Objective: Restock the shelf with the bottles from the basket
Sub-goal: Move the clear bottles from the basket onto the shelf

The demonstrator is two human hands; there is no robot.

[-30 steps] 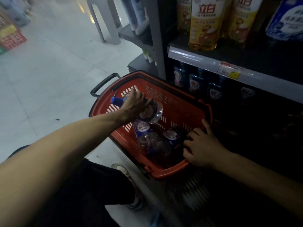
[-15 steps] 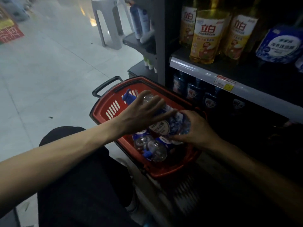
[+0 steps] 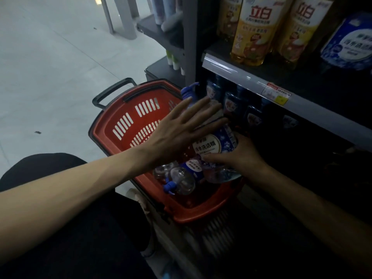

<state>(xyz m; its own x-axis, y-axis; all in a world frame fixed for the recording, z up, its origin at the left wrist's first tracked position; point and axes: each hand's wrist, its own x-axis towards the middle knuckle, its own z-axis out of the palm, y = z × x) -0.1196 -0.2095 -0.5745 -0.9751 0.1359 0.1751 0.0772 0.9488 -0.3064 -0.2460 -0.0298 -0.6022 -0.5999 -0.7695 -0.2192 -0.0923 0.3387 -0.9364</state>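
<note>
A clear bottle with a blue pump cap and a blue-white label [image 3: 217,141] is lifted over the red basket [image 3: 112,127], its cap pointing toward the shelf. My right hand [image 3: 239,156] grips its lower body from the right. My left hand [image 3: 181,129] lies with straight fingers across the bottle's upper part. Two more clear bottles [image 3: 181,178] lie in the basket's near end. The dark lower shelf [image 3: 239,109] holds a row of the same bottles.
The basket's black handle [image 3: 112,91] points away over the pale tiled floor. Above the grey shelf rail [image 3: 241,77] stand yellow detergent bottles [image 3: 253,31] and blue refill pouches [image 3: 348,41]. A grey stool [image 3: 122,17] stands at the back. My dark-trousered knee [image 3: 60,228] is at lower left.
The bottle has moved from my left hand's grip over the basket to the right, toward the shelf. My right hand has left the basket and taken it; my left fingers have straightened.
</note>
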